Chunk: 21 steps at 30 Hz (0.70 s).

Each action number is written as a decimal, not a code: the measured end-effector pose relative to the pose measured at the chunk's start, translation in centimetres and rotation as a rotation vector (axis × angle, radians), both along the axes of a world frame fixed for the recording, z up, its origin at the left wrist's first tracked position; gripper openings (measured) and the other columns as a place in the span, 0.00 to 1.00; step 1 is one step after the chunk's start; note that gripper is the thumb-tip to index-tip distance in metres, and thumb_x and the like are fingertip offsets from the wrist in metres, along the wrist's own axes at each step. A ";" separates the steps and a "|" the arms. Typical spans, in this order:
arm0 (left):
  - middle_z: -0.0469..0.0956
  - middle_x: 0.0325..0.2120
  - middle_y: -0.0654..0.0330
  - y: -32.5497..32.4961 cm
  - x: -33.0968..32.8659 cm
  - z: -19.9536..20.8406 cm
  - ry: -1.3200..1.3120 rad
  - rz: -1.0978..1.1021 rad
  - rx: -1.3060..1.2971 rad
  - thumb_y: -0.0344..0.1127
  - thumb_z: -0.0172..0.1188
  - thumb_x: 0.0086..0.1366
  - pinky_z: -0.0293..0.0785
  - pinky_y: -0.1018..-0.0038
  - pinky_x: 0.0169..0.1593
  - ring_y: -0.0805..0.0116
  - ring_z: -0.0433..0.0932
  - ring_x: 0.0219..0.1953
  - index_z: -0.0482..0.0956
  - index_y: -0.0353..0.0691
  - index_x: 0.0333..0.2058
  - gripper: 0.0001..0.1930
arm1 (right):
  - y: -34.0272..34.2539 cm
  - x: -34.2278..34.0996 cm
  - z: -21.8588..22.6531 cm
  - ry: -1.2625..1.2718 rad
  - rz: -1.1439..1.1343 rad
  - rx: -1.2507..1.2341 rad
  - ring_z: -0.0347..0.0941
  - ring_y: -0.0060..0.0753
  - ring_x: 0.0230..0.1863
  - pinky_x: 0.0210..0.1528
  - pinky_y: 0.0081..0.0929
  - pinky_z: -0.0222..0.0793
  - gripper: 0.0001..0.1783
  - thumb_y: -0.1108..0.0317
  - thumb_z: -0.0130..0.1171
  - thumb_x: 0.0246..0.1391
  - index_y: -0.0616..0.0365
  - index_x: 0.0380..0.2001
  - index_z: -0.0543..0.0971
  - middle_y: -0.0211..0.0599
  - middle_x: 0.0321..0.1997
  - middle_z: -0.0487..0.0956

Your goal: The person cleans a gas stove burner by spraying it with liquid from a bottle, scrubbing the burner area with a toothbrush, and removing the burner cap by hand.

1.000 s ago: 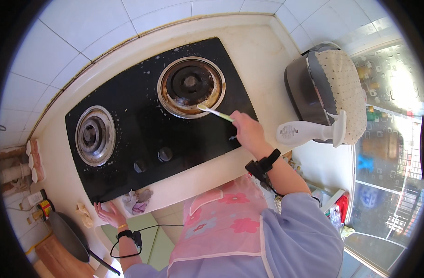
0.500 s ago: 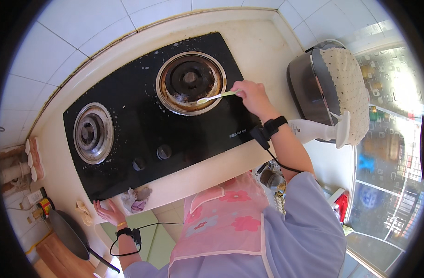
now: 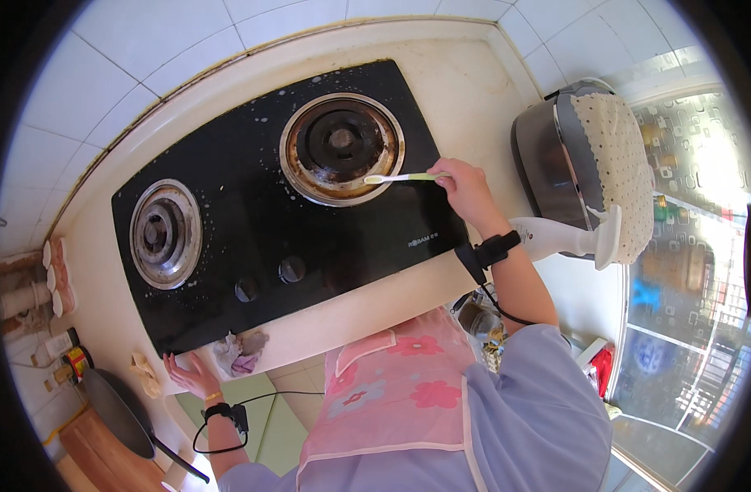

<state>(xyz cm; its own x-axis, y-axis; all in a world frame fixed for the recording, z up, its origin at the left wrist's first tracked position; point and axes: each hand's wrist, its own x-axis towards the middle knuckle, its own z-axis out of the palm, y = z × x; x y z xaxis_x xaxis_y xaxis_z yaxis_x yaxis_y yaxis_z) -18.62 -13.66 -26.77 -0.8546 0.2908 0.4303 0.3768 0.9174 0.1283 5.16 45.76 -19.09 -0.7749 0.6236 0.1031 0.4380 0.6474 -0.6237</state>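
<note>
My right hand is closed around the handle end of a pale green and white toothbrush. Its head lies over the near right part of the metal ring of the right burner, which has brown, burnt-looking stains. Whether the bristles touch the metal I cannot tell. The burner sits in a black glass gas stove dotted with whitish spots. At the stove's near left corner, my left hand rests on the counter edge with its fingers spread, holding nothing. A crumpled greyish-purple rag lies beside it.
The left burner and two knobs are on the stove. To the right stand a white spray bottle and a dark rice cooker under a dotted cloth. A frying pan is at the lower left.
My right hand has shifted right and slightly toward me, drawing the toothbrush head to the right along the burner ring. My left hand has stayed in place.
</note>
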 end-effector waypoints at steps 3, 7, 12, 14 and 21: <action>0.65 0.57 0.52 0.1 0.0 0.1 0.003 -0.007 -0.007 0.43 0.56 0.64 0.56 0.58 0.61 0.52 0.63 0.59 0.66 0.35 0.52 0.23 | 0.3 -0.3 -0.6 -0.072 -0.045 0.077 0.74 0.44 0.35 0.36 0.40 0.64 0.08 0.76 0.55 0.48 0.50 0.31 0.76 0.36 0.28 0.78; 0.65 0.56 0.52 -0.1 -0.2 -0.1 0.019 -0.037 0.010 0.43 0.56 0.64 0.57 0.58 0.61 0.52 0.63 0.59 0.66 0.34 0.51 0.23 | 2.4 -0.5 -1.2 -0.103 -0.103 0.121 0.74 0.43 0.34 0.36 0.41 0.62 0.07 0.76 0.53 0.49 0.49 0.31 0.76 0.35 0.27 0.77; 0.65 0.56 0.52 0.3 -0.1 0.2 0.001 -0.021 -0.001 0.44 0.55 0.64 0.57 0.58 0.60 0.52 0.64 0.58 0.66 0.34 0.51 0.23 | 4.3 -0.6 -1.1 -0.130 -0.201 0.134 0.74 0.43 0.36 0.38 0.40 0.60 0.06 0.73 0.53 0.52 0.48 0.32 0.75 0.35 0.28 0.77; 0.65 0.56 0.52 0.3 -0.1 0.2 0.003 -0.025 -0.004 0.44 0.55 0.64 0.57 0.58 0.60 0.52 0.64 0.58 0.66 0.35 0.51 0.23 | 4.7 -1.0 -1.0 -0.123 -0.199 0.134 0.73 0.44 0.36 0.39 0.40 0.60 0.06 0.73 0.53 0.53 0.48 0.32 0.75 0.36 0.29 0.77; 0.66 0.56 0.52 0.2 -0.1 0.1 -0.006 0.008 -0.009 0.44 0.56 0.64 0.58 0.58 0.60 0.52 0.63 0.58 0.67 0.35 0.51 0.22 | 3.3 -2.3 -0.1 -0.125 -0.279 -0.049 0.75 0.50 0.36 0.38 0.43 0.68 0.05 0.67 0.52 0.56 0.52 0.36 0.74 0.44 0.32 0.79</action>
<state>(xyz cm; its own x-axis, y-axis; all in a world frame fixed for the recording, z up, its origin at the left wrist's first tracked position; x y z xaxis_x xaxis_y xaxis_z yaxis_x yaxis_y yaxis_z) -18.73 -13.47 -26.71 -0.8596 0.2880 0.4221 0.3687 0.9215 0.1221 2.85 49.02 -19.19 -0.5774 0.8162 -0.0180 0.6704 0.4615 -0.5810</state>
